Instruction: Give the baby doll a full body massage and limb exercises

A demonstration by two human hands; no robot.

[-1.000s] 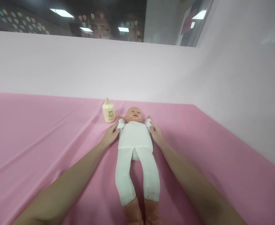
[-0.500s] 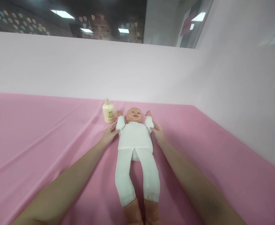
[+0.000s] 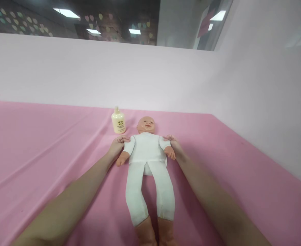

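A baby doll [image 3: 147,147] with a white cloth body lies on its back, head away from me and feet toward me. Its arms point down along its sides. At the upper part of the doll's arm on the left, my left hand [image 3: 118,142] is closed, its fingers pinching the white sleeve. My right hand [image 3: 174,141] grips the other arm near the shoulder in the same way; part of it is hidden behind the doll's hand. Just beyond my left hand stands a pale yellow pump bottle [image 3: 118,123], upright and untouched.
Pink cloth [image 3: 63,136] with a few creases covers the table. A white wall [image 3: 101,75] rises behind it, and another wall [image 3: 268,85] borders the right side. Above the back wall is a window [image 3: 127,20] with lights and heart shapes showing in it.
The doll's arms have swung from raised beside its head to lowered along its sides. My hands have stayed near the shoulders, with fingers now curled on the upper arms.
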